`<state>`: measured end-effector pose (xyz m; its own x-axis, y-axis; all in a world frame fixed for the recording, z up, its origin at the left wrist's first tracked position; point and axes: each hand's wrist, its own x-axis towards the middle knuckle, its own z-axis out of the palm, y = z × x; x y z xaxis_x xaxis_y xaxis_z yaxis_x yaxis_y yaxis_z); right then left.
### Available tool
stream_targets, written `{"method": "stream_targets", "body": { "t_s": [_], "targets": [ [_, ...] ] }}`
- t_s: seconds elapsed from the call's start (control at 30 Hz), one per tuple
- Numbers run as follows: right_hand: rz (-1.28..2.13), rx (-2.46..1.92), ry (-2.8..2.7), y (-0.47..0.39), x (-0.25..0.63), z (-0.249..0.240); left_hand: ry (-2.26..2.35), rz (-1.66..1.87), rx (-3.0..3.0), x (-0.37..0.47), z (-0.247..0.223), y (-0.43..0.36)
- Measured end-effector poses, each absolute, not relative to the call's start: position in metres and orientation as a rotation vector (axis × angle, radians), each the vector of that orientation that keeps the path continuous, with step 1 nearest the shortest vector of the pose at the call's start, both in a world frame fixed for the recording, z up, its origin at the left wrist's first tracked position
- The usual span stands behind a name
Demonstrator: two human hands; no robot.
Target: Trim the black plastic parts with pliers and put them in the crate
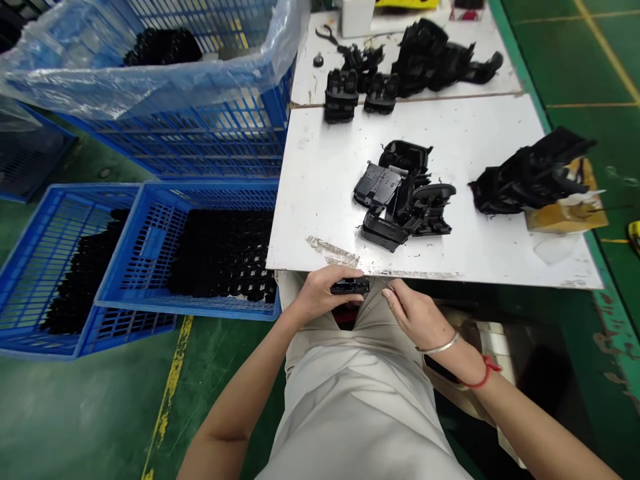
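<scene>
A small black plastic part (349,286) is gripped between the thumb and fingers of my left hand (323,291), just below the front edge of the table and above my lap. To its right, my right hand (413,312) is closed in a pinch with a thin, small tool (389,287) at the fingertips. That tool points toward the black part but is apart from it; its exact kind is too small to make out. Beyond my hands, a pile of black plastic parts (400,200) lies on the white table (320,173), one of them with a flat greyish face.
Black mouldings stacked at the right (530,173) lean by a cardboard box (570,210). More black parts (430,60) and pliers (327,35) lie farther back. Blue crates (187,308) of black parts stand left on the floor, below a taller plastic-lined crate (200,143).
</scene>
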<state>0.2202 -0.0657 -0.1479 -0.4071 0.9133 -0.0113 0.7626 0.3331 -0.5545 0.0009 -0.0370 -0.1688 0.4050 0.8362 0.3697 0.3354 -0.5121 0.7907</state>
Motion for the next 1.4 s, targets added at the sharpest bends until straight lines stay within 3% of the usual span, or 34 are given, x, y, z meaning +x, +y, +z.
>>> {"method": "stream_targets", "body": {
  "t_s": [0.2, 0.43, 0.63, 0.83, 1.1, 1.4],
  "targets": [
    [1.206, -1.441, -1.932, -0.078, 0.196, -0.137, 1.363, 1.192, 2.027, 0.014, -0.161, -0.070],
    [1.381, -1.436, -1.688, -0.087, 0.157, -0.142, 1.705, 1.044, 1.893, 0.026, -0.157, -0.117],
    [1.517, -1.378, -1.592, -0.077, 0.166, -0.147, 1.509, 0.751, 1.701, 0.016, -0.133, -0.129],
    [1.677, -1.274, -1.669, -0.068, 0.184, -0.146, 1.324, 0.619, 1.610, -0.016, -0.123, -0.089],
    [1.374, -1.321, -1.878, -0.059, 0.197, -0.145, 0.999, 0.473, 1.630, -0.009, -0.122, -0.051],
    [0.844, -1.306, -2.260, -0.058, 0.220, -0.147, 1.174, 0.639, 1.612, -0.017, -0.127, -0.025]
  ]
}}
